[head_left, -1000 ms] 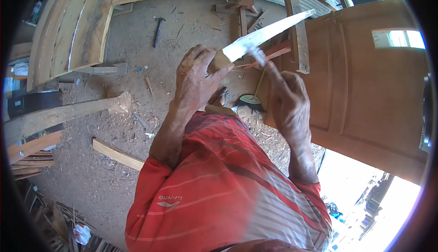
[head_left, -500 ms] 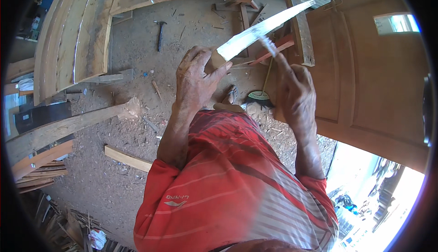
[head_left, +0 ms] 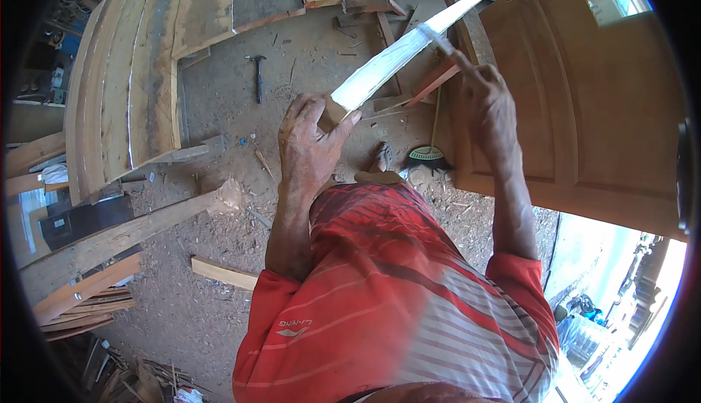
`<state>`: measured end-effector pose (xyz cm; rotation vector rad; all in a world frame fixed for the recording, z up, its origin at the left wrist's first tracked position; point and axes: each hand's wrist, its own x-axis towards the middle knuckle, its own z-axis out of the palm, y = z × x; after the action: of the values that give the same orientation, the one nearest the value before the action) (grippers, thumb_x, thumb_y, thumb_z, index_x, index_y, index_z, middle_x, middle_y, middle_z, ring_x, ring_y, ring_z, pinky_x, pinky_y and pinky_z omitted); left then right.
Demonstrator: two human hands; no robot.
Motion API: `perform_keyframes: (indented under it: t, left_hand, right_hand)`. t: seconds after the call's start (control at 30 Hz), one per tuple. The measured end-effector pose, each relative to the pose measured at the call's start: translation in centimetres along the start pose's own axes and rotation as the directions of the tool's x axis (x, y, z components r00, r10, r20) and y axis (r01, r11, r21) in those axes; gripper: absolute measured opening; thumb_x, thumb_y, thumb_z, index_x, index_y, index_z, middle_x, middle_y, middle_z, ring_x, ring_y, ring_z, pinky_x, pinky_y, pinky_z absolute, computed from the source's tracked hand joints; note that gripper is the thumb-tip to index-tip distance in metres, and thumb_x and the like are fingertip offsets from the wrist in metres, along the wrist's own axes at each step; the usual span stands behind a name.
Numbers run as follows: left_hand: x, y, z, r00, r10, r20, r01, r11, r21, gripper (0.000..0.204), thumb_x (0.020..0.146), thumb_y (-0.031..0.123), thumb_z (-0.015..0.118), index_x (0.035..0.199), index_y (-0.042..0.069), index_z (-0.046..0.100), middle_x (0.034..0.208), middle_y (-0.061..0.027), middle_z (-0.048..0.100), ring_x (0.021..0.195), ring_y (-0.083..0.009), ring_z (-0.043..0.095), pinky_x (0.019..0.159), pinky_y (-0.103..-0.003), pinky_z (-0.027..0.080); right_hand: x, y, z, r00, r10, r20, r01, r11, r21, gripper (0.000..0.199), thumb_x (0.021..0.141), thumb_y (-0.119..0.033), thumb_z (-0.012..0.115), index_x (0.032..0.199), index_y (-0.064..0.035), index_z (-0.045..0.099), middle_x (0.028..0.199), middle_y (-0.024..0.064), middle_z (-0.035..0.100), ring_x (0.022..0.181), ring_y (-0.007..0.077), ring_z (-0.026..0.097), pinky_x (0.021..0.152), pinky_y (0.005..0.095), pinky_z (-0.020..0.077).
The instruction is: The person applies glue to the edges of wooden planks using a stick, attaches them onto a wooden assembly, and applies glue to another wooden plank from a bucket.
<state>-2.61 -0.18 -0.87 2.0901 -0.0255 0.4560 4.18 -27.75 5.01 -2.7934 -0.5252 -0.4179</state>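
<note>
We stood on a dirt floor (head_left: 219,286) strewn with wood chips and shavings. On it lay a hammer (head_left: 257,74), a short pale board (head_left: 223,273), a long timber beam (head_left: 124,235) and a small green broom (head_left: 427,151). Curved planks (head_left: 131,74) rested on the ground to our left, and thin slats (head_left: 80,312) lay stacked nearby.

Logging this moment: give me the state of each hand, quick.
Left hand: closed on the near end of the pale board.
Right hand: fingers extended along the board's far part, touching it; whether it holds a tool cannot be told.
</note>
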Motion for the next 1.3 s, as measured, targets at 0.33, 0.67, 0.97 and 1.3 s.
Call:
perform_keyframes:
  t: [0.33,0.67,0.97,1.3]
  left_hand:
    - [0.4,-0.3,-0.3,1.0,-0.015,0.017,0.014,1.0,0.012,0.035,0.08,0.015,0.085,0.107,-0.002,0.069,0.103,-0.0156,0.066,0.096,-0.0328,0.066,0.082,-0.042,0.053]
    - [0.6,-0.7,-0.3,1.0,0.022,-0.022,-0.02,0.994,0.103,0.032,0.082,0.016,0.085,0.105,-0.001,0.071,0.089,-0.0092,0.064,0.078,-0.02,0.065,0.071,-0.034,0.051]
    - [0.4,-0.2,-0.4,0.999,-0.05,-0.008,0.05,0.98,0.19,0.032,0.079,0.013,0.085,0.103,-0.001,0.07,0.093,-0.013,0.067,0.084,-0.0299,0.066,0.074,-0.042,0.052]
    - [0.5,-0.1,0.2,0.961,-0.248,-0.12,0.261,0.959,0.111,0.039,0.076,0.001,0.085,0.111,0.001,0.069,0.104,-0.0094,0.07,0.098,-0.0234,0.067,0.09,-0.037,0.052]
  right_hand:
    - [-1.9,-4.4,-1.4,0.967,-0.235,0.099,0.174,0.893,0.414,0.054,0.085,0.001,0.064,0.139,-0.0045,0.059,0.095,0.0156,0.065,0.09,0.032,0.065,0.079,0.0431,0.0546]
    - [-1.3,-3.0,0.1,0.951,-0.309,0.001,0.302,0.93,0.211,0.061,0.082,-0.004,0.069,0.141,-0.0133,0.059,0.099,0.0092,0.062,0.091,0.0276,0.065,0.081,0.0406,0.0557]
    - [4.9,10.8,3.5,0.996,-0.082,-0.024,0.084,0.991,0.103,0.047,0.092,0.0,0.061,0.137,-0.0135,0.065,0.098,0.0154,0.066,0.092,0.0324,0.066,0.081,0.0427,0.0532]
    - [13.6,31.5,9.6,0.993,0.116,0.008,-0.115,0.991,-0.065,0.043,0.094,-0.012,0.058,0.136,-0.0098,0.063,0.104,0.0179,0.07,0.097,0.037,0.067,0.085,0.0475,0.0539]
